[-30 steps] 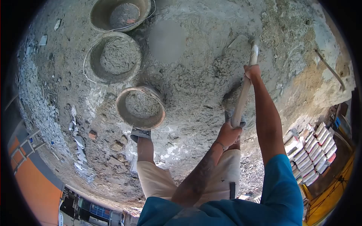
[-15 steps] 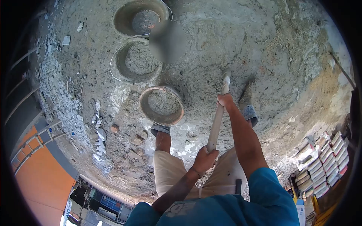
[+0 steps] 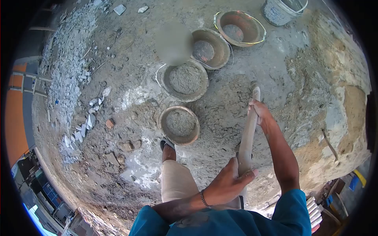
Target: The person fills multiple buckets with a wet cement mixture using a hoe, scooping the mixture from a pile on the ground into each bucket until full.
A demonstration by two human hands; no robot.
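Hands (image 3: 230, 181) grip shovel handle (image 3: 248, 135) over mortar pile (image 3: 224, 114).

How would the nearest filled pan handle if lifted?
The pan is heaped with wet grey mix, so probably heavy for its size. Wide and shallow on uneven ground, it looks unlikely to tip, but might slop if tilted. Its rim looks caked, so grip may be gritty rather than slippery.
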